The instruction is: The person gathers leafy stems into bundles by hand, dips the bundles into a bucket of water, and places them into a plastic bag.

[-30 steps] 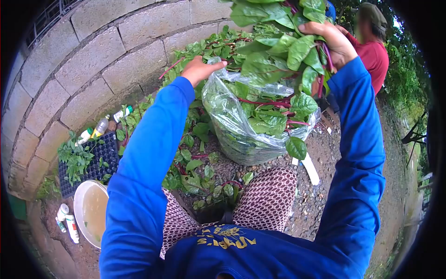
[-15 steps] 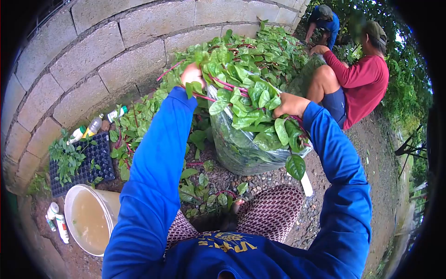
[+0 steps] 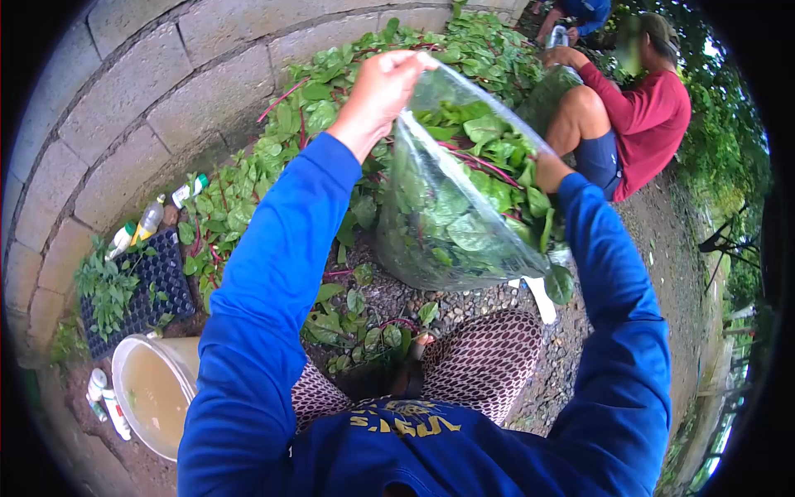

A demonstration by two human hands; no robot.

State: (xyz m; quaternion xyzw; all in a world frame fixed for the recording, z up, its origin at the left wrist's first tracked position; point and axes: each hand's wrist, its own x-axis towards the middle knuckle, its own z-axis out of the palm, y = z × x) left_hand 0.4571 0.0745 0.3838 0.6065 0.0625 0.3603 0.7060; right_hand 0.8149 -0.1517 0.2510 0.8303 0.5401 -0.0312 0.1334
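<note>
A clear plastic bag (image 3: 406, 219) stands in front of me, holding leafy greens with reddish-purple stems (image 3: 489, 170), which look like Malabar spinach. My left hand (image 3: 385, 93) is closed in a pinch on the bag's rim and lifts that side high. At the right side of the mouth, my right hand (image 3: 550, 171) grips the bag; its fingers are mostly hidden. The rim stretches between both hands. Behind the bag a large heap of the same greens (image 3: 331, 87) lies along the wall.
A concrete block wall (image 3: 166, 99) curves along the left. Near it are a black seedling tray (image 3: 170, 277), several bottles (image 3: 149, 219) and a bucket of cloudy water (image 3: 157, 389). A co-worker in a red shirt (image 3: 650, 108) sits at right; another person in blue (image 3: 586, 12) is behind.
My left hand has left the leaves and raised the bag's rim. The greens that stuck out over the top now sit inside the bag. My right hand has shifted slightly right and up.
</note>
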